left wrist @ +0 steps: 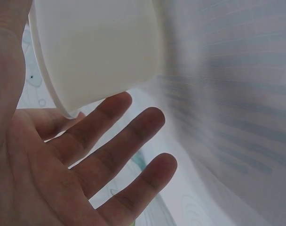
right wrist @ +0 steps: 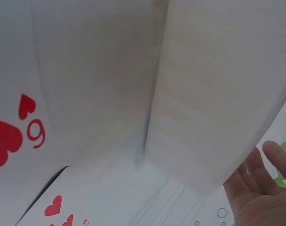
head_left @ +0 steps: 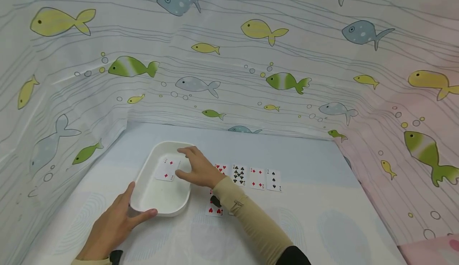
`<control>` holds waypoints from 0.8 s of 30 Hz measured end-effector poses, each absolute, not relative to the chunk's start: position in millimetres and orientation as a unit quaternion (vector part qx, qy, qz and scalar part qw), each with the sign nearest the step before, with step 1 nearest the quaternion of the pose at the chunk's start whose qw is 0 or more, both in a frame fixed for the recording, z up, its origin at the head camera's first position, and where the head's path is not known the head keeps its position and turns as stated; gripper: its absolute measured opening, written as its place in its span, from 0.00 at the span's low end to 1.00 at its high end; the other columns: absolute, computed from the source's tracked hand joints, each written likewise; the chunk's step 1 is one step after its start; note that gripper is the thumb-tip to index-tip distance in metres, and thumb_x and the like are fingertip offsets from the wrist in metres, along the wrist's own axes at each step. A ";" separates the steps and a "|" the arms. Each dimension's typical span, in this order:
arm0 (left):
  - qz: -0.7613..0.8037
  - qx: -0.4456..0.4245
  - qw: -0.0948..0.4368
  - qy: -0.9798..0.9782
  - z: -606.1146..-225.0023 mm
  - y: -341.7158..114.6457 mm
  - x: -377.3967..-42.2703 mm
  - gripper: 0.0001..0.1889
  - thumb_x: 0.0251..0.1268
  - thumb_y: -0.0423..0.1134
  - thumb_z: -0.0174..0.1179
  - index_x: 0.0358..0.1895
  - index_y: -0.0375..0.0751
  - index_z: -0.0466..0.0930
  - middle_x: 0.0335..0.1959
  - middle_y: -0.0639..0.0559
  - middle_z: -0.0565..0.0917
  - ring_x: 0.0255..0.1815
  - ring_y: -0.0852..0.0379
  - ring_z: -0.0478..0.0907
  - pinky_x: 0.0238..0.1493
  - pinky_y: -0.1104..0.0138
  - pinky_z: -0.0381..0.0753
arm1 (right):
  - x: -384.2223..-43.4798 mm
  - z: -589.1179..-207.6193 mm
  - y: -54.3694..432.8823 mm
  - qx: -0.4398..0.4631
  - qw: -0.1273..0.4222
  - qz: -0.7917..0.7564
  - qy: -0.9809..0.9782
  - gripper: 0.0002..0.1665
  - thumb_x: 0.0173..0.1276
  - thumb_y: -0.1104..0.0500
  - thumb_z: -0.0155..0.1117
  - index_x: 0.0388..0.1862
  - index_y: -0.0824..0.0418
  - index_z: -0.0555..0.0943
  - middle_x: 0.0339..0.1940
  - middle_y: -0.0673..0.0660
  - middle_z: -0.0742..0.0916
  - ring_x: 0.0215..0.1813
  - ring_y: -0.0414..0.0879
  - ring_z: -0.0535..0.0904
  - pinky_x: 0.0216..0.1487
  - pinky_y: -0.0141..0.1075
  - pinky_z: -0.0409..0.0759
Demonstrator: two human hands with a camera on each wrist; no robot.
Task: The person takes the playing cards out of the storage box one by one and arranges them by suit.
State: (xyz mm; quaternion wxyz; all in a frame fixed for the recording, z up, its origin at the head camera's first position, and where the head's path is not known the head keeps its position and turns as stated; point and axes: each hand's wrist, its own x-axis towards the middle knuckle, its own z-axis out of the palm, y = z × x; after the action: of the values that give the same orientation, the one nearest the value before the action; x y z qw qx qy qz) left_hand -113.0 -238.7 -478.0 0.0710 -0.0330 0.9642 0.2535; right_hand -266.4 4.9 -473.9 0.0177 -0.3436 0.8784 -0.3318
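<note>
A white tray (head_left: pixel 161 197) stands on the table with a two of diamonds card (head_left: pixel 165 171) lying face up inside it. My left hand (head_left: pixel 112 221) spans the tray's near left corner, the thumb along the near rim and the other fingers at the side. In the left wrist view those fingers (left wrist: pixel 119 150) are spread and fairly straight beside the tray wall (left wrist: pixel 105 52). Over the tray's right rim reaches my right hand (head_left: pixel 199 169), thumb and forefinger apart, with nothing between them. Its fingers also show beyond the tray wall (right wrist: pixel 213 108) in the right wrist view.
Right of the tray, a row includes a hearts card (head_left: pixel 220 168), a club card (head_left: pixel 238 175), a four of diamonds (head_left: pixel 257 178) and a three of spades (head_left: pixel 274 179). Below it, another hearts card (head_left: pixel 214 211) is partly hidden by my right arm. A fish-patterned curtain (head_left: pixel 229 65) surrounds the table.
</note>
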 end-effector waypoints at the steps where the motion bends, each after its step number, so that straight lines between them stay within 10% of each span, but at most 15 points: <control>1: 0.253 -0.033 0.072 0.964 -477.9 -238.9 -113.1 0.69 0.54 0.79 0.58 0.81 0.31 0.35 0.70 0.22 0.60 0.65 0.25 0.66 0.55 0.32 0.70 | -267.9 -473.7 2.6 -0.341 0.022 -0.327 0.881 0.42 0.70 0.46 0.66 0.78 0.54 0.64 0.74 0.54 0.69 0.66 0.45 0.74 0.63 0.28 0.72; 24: 0.258 -0.020 0.070 0.963 -479.2 -240.5 -113.1 0.67 0.56 0.77 0.59 0.81 0.32 0.34 0.69 0.24 0.62 0.64 0.26 0.66 0.54 0.32 0.70 | -295.3 -476.2 -37.5 -0.302 0.056 -0.225 0.925 0.45 0.65 0.37 0.69 0.77 0.48 0.68 0.70 0.48 0.76 0.71 0.41 0.70 0.67 0.34 0.71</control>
State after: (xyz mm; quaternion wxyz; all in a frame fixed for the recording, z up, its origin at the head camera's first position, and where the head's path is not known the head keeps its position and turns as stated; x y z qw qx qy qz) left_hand -113.1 -240.5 -479.2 0.0705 -0.0200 0.9635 0.2577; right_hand -295.3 -37.5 -476.2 0.0559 -0.3024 0.9246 -0.2250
